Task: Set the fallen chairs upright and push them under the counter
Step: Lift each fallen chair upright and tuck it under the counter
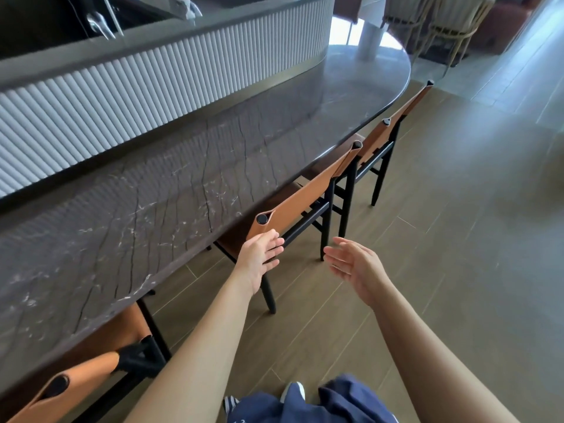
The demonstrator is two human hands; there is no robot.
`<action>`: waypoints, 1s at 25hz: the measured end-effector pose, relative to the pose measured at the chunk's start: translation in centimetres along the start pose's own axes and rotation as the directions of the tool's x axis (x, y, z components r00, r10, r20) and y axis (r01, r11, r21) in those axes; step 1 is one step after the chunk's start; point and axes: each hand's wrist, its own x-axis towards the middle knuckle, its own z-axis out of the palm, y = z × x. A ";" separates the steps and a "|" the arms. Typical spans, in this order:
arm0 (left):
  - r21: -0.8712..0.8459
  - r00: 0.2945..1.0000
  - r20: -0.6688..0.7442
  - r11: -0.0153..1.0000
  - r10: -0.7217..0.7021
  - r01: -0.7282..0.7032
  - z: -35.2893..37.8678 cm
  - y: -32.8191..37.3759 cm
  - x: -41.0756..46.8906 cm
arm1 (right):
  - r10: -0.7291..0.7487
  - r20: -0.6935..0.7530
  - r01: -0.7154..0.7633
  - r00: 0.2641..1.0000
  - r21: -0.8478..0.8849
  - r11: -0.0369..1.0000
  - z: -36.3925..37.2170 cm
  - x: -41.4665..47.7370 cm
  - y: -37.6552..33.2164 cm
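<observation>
Three chairs with tan leather backs and black frames stand upright along the dark marble counter (pixel 189 166). The middle chair (pixel 305 196) has its seat tucked under the counter edge. My left hand (pixel 259 257) reaches to the lower left corner of its backrest, fingers straight and touching the leather. My right hand (pixel 354 264) hovers open, palm turned left, a short way behind the chair's right rear leg, touching nothing. The far chair (pixel 393 123) stands under the counter's curved end. The near chair (pixel 88 374) sits at the bottom left, partly cut off.
A white fluted panel (pixel 152 87) rises behind the counter top. Wood-plank floor (pixel 442 239) spreads to the right. Light wooden chairs (pixel 451 29) stand at the far top right. My dark blue clothing and a shoe show at the bottom edge.
</observation>
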 end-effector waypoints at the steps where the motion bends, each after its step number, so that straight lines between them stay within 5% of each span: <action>1: -0.004 1.000 -0.005 1.000 -0.011 0.011 0.4 0.3 0.6 | 0.003 -0.002 -0.003 1.000 0.000 1.000 0.0 0.7 -0.5; 11: 0.055 0.990 -0.122 0.995 -0.074 0.082 5.3 1.4 7.0 | 0.093 0.070 -0.089 0.993 -0.064 0.994 0.3 10.2 -6.4; 19: -0.365 0.882 -0.345 0.912 -0.320 0.188 10.8 3.4 11.7 | 0.270 0.193 -0.233 0.943 -0.195 0.953 -1.1 21.3 -12.5; 25: -0.589 0.811 -0.418 0.802 -0.410 0.101 12.2 3.8 13.7 | 0.386 0.203 -0.325 0.900 -0.279 0.904 -0.6 26.8 -13.7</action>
